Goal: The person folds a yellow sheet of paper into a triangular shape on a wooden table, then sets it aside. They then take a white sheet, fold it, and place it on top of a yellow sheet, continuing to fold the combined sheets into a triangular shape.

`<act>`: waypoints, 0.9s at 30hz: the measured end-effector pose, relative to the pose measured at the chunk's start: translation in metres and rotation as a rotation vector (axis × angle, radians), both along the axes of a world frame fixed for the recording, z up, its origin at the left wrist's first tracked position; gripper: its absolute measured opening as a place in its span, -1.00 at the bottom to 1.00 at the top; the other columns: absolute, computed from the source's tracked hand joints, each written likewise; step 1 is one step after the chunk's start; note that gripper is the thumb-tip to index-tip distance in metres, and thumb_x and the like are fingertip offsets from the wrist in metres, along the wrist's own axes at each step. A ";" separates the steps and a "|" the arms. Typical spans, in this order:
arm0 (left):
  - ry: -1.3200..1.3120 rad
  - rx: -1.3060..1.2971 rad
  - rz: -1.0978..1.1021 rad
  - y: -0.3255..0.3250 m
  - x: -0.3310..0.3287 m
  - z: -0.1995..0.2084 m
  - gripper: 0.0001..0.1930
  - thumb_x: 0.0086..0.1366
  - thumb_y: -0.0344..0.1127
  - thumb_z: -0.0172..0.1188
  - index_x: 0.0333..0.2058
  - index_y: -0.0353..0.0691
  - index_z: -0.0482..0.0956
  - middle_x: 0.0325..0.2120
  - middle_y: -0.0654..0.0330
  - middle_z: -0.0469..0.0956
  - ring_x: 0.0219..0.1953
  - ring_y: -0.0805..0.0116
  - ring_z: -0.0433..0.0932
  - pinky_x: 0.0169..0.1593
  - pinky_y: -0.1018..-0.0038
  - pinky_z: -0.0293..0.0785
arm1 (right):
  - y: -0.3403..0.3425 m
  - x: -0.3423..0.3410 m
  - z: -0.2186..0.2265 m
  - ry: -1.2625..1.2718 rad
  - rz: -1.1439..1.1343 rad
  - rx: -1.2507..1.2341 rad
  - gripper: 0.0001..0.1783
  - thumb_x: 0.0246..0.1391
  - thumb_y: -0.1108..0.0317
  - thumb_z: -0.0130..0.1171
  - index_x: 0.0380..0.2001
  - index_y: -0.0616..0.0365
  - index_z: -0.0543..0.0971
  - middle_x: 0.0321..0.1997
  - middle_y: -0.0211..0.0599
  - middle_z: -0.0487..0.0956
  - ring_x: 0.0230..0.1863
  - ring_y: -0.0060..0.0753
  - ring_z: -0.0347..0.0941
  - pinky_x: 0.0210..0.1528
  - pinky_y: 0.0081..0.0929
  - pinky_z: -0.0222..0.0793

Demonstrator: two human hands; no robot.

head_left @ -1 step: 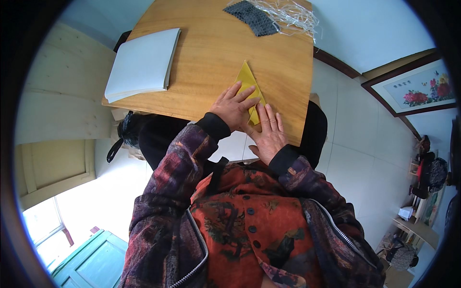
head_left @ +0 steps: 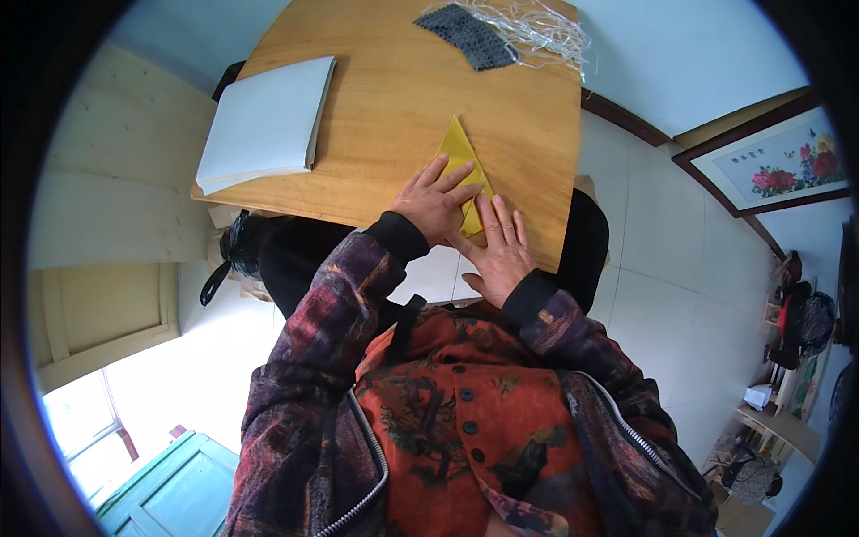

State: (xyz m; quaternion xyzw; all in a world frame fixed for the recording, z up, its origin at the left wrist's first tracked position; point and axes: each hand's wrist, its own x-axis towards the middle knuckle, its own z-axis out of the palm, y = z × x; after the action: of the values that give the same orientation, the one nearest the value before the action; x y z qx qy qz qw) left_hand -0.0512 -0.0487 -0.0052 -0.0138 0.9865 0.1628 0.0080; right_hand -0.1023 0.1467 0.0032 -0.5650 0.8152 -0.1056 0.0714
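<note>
A yellow sheet of paper (head_left: 459, 146), folded to a narrow point, lies on the wooden table near its front edge, with its tip facing away from me. My left hand (head_left: 434, 199) lies flat across it with the fingers spread. Along the paper's right edge, my right hand (head_left: 503, 246) rests with its fingers stretched out, its thumb side close to the left hand. Both hands cover the lower middle of the paper; a small part of its near end shows between them.
On the wooden table (head_left: 385, 98), a stack of white paper (head_left: 267, 116) lies at the left. A dark grey textured mat (head_left: 467, 38) and a tangle of clear shredded strips (head_left: 546, 36) sit at the far right. A framed flower picture (head_left: 774, 161) leans by the right wall.
</note>
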 end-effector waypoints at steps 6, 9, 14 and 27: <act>0.010 0.003 0.004 -0.002 -0.002 -0.005 -0.41 0.19 -0.04 0.20 0.23 0.15 0.38 0.36 0.27 0.19 0.42 -0.03 0.03 0.39 0.08 0.05 | 0.023 -0.001 0.000 -0.080 -0.062 -0.118 -0.01 -0.15 0.15 0.43 0.36 0.04 0.20 0.51 -0.09 0.00 0.52 -0.02 -0.14 0.43 0.15 -0.17; 0.037 -0.022 -0.013 0.000 -0.001 0.000 -0.48 0.28 -0.31 0.09 0.24 0.12 0.37 0.36 0.26 0.18 0.40 -0.03 0.06 0.38 0.16 0.09 | 0.019 0.003 -0.003 -0.079 -0.025 -0.073 -0.02 -0.16 0.13 0.43 0.35 0.01 0.22 0.50 -0.11 0.02 0.52 -0.04 -0.14 0.44 0.12 -0.17; -0.009 0.007 -0.002 0.000 0.000 0.002 -0.41 0.20 -0.25 0.20 0.24 0.14 0.37 0.37 0.27 0.17 0.41 -0.03 0.05 0.39 0.15 0.09 | 0.014 0.012 0.000 -0.027 -0.028 -0.018 -0.04 -0.17 0.13 0.44 0.34 -0.16 0.25 0.49 -0.12 0.05 0.52 0.04 -0.18 0.43 0.18 -0.18; -0.047 -0.036 0.004 0.004 0.002 0.007 -0.45 0.29 -0.29 0.08 0.27 0.15 0.32 0.39 0.27 0.11 0.43 0.04 0.01 0.40 0.15 0.03 | 0.027 -0.004 0.010 -0.095 -0.189 -0.485 -0.39 -0.03 0.34 0.28 0.11 0.29 0.40 0.20 -0.01 0.37 0.22 0.08 0.31 0.20 -0.15 0.28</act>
State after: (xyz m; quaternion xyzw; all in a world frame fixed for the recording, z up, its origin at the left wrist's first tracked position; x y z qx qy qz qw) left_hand -0.0489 -0.0447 0.0020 -0.0198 0.9888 0.1445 0.0307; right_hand -0.1060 0.1739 0.0130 -0.4814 0.8110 -0.3302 -0.0381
